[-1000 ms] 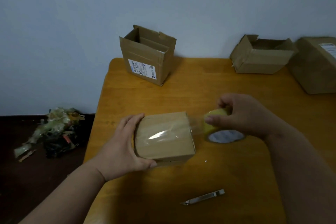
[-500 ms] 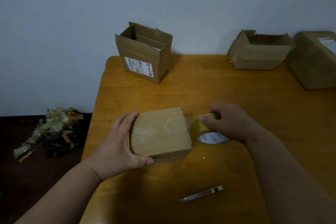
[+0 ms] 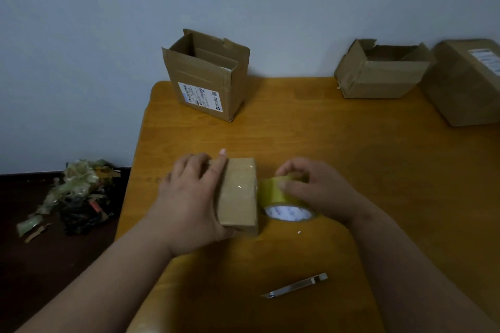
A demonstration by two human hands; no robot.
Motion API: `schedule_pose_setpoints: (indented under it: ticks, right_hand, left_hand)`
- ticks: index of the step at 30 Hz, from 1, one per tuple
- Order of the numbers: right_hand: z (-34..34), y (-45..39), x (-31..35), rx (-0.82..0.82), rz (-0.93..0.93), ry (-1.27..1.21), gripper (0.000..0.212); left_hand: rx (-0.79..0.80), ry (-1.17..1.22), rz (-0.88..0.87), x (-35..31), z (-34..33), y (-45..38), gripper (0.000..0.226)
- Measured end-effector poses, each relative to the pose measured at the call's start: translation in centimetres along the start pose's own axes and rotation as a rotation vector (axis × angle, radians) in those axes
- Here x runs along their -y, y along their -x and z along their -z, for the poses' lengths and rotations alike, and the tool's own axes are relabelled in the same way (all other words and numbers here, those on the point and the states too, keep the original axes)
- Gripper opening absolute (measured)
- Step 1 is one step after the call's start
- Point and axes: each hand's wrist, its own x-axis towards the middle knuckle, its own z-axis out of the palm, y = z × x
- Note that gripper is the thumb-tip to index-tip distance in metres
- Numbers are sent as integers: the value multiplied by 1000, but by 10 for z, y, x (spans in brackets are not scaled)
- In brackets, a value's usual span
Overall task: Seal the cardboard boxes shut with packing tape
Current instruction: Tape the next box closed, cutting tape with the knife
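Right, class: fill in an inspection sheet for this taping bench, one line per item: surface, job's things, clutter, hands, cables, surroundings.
Surface: wooden table, orange-brown, rounded corner.
Job's things: small box with clear tape across its top; tape roll against its right side; open labelled box and open low box at the back; closed box far right.
Clutter: utility knife near the front edge.
Hands: left hand holds the small box; right hand grips the roll.
Cables: nothing seen.
Surroundings: plain wall; scrap pile on the dark floor, left.
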Motion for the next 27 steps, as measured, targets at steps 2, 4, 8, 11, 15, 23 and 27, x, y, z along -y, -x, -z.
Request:
schedule_pose_setpoints:
  ticks: [2, 4, 8, 11, 15, 23, 27]
  right_hand:
    - [19, 5, 7, -39, 26, -247, 28]
    - [36, 4, 13, -47, 84, -327, 39]
    - [35, -7, 16, 147, 120, -581, 59]
    - [9, -16, 20, 195, 88, -788, 39]
    - [-35, -21, 44, 299, 76, -402, 23]
    - [-75, -26, 62, 325, 48, -206, 54]
    - [-72, -25, 52, 281, 35, -151, 70]
  left_hand:
    - [-109, 130, -67, 16, 1, 7, 134]
    - [-196, 260, -105, 24, -2, 13, 131]
    - [-145, 634, 13, 19, -27, 23, 131]
    - [-60, 822, 130, 31, -55, 31, 131]
    - [74, 856, 161, 47, -58, 43, 142]
    - [-44, 1021, 196, 59, -77, 48, 96]
    - [-38, 989, 199, 60, -80, 48, 94]
